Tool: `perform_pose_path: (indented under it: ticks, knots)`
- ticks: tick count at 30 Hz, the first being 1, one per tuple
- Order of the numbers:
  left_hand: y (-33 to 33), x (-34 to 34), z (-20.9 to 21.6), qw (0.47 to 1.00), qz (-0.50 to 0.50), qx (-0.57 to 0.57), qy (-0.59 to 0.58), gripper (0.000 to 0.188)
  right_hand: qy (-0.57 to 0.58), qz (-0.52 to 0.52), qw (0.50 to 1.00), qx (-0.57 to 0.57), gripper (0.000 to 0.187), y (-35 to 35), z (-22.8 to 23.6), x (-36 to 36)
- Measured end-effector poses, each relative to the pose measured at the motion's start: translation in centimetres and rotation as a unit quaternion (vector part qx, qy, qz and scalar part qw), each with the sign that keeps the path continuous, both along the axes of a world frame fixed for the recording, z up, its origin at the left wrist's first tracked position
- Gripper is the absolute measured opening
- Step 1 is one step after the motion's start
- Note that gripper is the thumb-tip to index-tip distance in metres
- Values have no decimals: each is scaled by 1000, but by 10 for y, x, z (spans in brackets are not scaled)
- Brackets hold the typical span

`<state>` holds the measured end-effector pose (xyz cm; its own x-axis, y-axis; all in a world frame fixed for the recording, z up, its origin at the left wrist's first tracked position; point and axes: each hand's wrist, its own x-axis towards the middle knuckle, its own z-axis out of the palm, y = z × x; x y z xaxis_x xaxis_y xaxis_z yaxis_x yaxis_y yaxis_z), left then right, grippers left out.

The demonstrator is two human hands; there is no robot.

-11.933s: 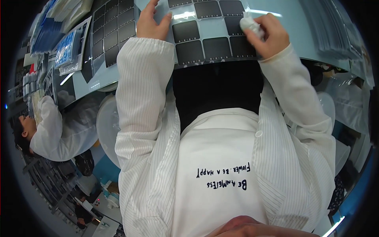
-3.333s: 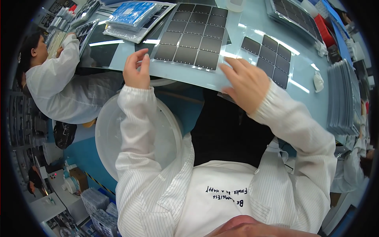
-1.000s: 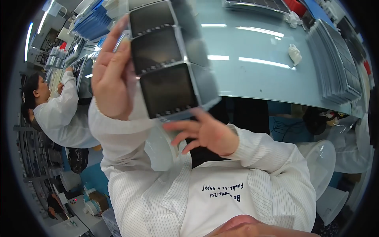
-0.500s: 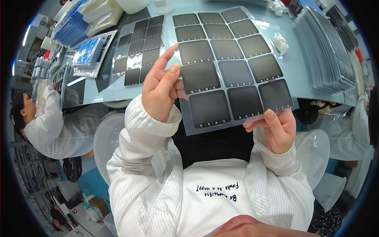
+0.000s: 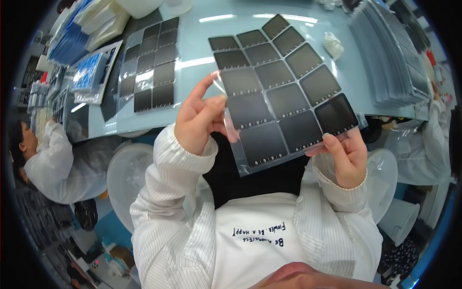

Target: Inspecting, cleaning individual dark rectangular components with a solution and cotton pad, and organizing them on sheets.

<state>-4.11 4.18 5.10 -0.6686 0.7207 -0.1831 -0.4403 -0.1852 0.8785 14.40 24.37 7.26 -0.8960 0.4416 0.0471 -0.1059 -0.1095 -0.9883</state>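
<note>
Between my hands, over the table's near edge, is a clear plastic sheet [image 5: 290, 102] with rows of dark rounded rectangular panels, each with small pale marks along its lower edge. My left hand [image 5: 198, 115] pinches its left edge between thumb and fingers. At the lower right corner my right hand [image 5: 344, 156] grips it, thumb on top and fingers beneath. The sheet is tilted and slightly bowed, its far end above the tabletop. To its left on the table lies a similar panelled sheet [image 5: 163, 74], with some positions that look pale or clear.
A tall stack of panelled sheets [image 5: 385, 62] stands at the right. Crumpled white tissue [image 5: 333, 45] lies nearby. At the left are a blue-and-white pack [image 5: 87, 72] and piled blue and cream sheets [image 5: 79, 31]. Another person [image 5: 48, 154] sits on the left; a white bin [image 5: 399, 221] is lower right.
The held sheet has turned and flexed, its near left corner coming lower and toward me. Both hands keep their hold and have shifted slightly. The view has moved a little.
</note>
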Motion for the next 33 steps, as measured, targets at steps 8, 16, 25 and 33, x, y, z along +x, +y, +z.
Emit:
perform_pose_path:
  ticks: [8,16,25,33]
  knots:
    - [14,-7,-11,983,-64,-109,135,59,-36,-162,968,190,32,59,21,-2]
    - [26,-23,-18,959,-16,-171,227,48,115,-221,956,151,21,196,90,30]
    - [21,-26,-20,968,-20,-144,203,40,-4,-318,945,74,8,366,71,95]
    - [18,-26,-25,968,-19,-137,210,41,-217,-464,810,286,73,338,77,61]
